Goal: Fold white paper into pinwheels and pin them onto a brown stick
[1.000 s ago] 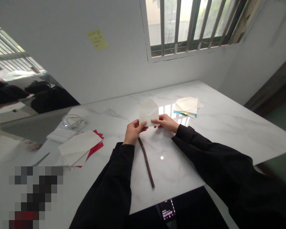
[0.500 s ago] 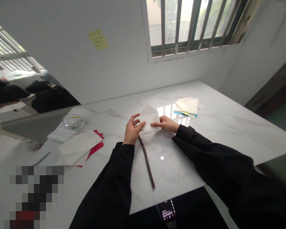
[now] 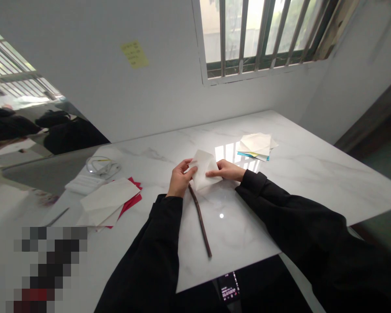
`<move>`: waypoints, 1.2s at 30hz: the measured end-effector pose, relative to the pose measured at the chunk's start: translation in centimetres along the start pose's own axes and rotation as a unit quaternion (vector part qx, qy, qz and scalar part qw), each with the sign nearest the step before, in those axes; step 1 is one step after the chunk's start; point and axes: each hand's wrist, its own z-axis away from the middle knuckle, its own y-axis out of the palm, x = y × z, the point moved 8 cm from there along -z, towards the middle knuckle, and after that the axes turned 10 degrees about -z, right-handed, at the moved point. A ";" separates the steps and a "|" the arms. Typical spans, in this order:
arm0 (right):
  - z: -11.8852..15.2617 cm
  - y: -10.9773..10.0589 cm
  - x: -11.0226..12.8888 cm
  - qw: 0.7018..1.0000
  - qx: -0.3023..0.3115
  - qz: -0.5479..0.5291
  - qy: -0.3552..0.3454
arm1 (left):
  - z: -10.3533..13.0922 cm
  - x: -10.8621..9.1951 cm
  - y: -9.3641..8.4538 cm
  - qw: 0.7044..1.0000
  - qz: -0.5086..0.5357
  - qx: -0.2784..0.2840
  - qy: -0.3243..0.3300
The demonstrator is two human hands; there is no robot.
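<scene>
Between my two hands is a piece of folded off-white paper (image 3: 204, 170), held up above the table and tilted. My left hand (image 3: 181, 178) pinches its left edge, thumb on the face towards me. On the right side, my right hand (image 3: 230, 170) grips the paper with the thumb across its front; the fingers behind are mostly hidden. A thin dark brown stick (image 3: 200, 221) lies on the table below, its upper end close to my left wrist.
White and red papers (image 3: 112, 200) lie at the left, near a coiled cable (image 3: 104, 166) and a dark pen-like object (image 3: 57, 217). Cream papers over blue ones (image 3: 256, 145) form a pile at the back right. A lit phone (image 3: 230, 288) shows below the marble-patterned table's (image 3: 313, 174) front edge.
The paper has dropped slightly and turned between my hands, its lower corner now pointing further down. My left fingers have drawn in closer together. The stick and piles stay put.
</scene>
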 end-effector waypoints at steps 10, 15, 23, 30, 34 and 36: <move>0.0 0.2 0.2 1.000 0.013 0.017 -0.004 | 0.8 -0.7 0.9 0.998 0.027 0.056 -0.034; 0.2 0.3 0.5 1.000 0.004 -0.002 -0.004 | 0.7 -0.2 0.9 0.999 0.008 0.036 -0.037; 0.1 0.6 0.4 0.999 0.014 -0.039 -0.012 | 0.3 0.8 1.1 0.998 -0.005 0.055 -0.022; 0.2 0.6 0.8 0.998 0.011 -0.064 -0.026 | 0.5 0.6 1.0 0.999 -0.008 0.038 -0.037; 0.2 0.0 0.5 0.995 -0.047 -0.086 -0.011 | 0.6 0.3 1.1 0.998 0.014 0.043 -0.039; 0.2 0.0 0.4 0.993 -0.057 -0.098 -0.015 | 0.6 0.2 1.3 0.998 0.021 0.051 -0.040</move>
